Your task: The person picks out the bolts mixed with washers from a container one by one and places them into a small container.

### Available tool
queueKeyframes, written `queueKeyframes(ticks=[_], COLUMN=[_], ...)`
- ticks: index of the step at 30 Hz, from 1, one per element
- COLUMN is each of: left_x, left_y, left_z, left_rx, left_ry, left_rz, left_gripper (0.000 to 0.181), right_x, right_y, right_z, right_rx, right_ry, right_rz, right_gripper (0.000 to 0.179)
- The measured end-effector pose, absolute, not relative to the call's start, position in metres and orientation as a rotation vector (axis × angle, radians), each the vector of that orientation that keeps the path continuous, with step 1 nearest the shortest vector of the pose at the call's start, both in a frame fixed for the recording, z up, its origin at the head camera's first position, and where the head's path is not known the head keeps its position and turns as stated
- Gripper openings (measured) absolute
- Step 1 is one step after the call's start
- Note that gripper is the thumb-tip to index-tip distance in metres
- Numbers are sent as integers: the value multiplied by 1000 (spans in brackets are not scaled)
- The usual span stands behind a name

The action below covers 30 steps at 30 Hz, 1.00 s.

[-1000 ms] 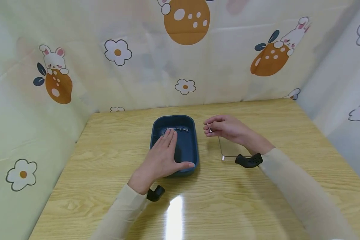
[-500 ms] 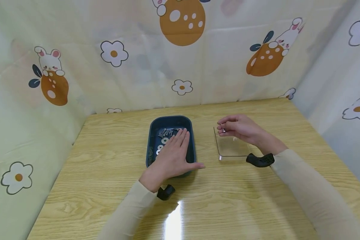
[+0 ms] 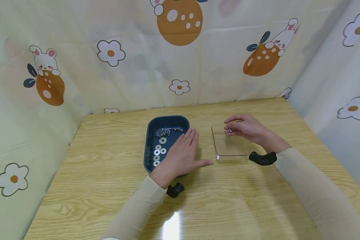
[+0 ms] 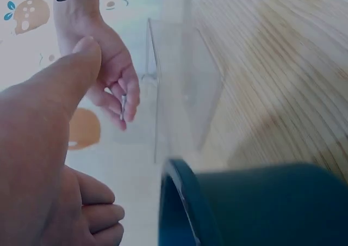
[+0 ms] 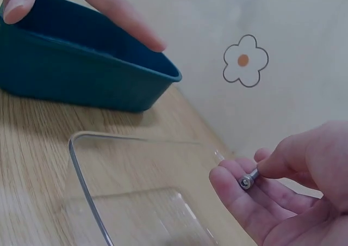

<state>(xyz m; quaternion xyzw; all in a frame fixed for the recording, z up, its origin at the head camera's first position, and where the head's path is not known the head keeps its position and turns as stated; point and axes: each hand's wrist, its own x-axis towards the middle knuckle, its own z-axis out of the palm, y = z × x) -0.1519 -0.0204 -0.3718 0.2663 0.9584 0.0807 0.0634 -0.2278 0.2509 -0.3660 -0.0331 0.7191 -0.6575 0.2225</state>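
My right hand (image 3: 247,128) pinches a small silver socket-head screw (image 5: 249,179) between thumb and fingers. It is held above the far part of a clear plastic box (image 3: 215,143). My left hand (image 3: 181,153) is spread flat over the right side of a dark blue tray (image 3: 145,150), fingers straight and thumb pointing right, holding nothing. Inside the tray, several screws (image 3: 165,132) lie toward the back, and several pale washers (image 3: 162,140) run down the left part. My left hand covers the tray's front right portion.
Both containers stand on a wood-grain table (image 3: 108,186), the clear box a short way right of the tray. A patterned curtain (image 3: 138,83) hangs along the table's back edge and at both sides. Each wrist wears a black strap (image 3: 262,158).
My right hand has moved right with the screw, from the gap between the containers to above the clear box. My left hand has shifted right across the tray, uncovering the washers.
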Motion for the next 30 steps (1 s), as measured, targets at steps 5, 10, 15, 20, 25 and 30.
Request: queueKeyframes(ticks=[5, 10, 15, 20, 25, 30], left_x=[-156, -161, -163, -165, -167, -167], left_y=[-2, 18, 34, 43, 49, 50], left_z=[-370, -371, -375, -379, -384, -387], left_rx=[793, 801, 822, 781, 736, 742], left_ry=[2880, 2875, 2881, 2862, 2854, 2877], left_rz=[254, 213, 159, 146, 117, 58], left_gripper=[103, 95, 88, 85, 86, 83], right_x=[-229, -230, -228, -228, -229, -228], right_y=[254, 252, 252, 250, 248, 246], right_z=[-370, -372, -372, -372, -373, -374], right_rx=[-87, -50, -28, 0, 5, 25], right_ry=[2005, 2053, 2106, 2106, 2104, 2141], right_rz=[-1808, -1771, -1707, -1693, -1690, -1653], right_gripper=[32, 30, 35, 39, 40, 39])
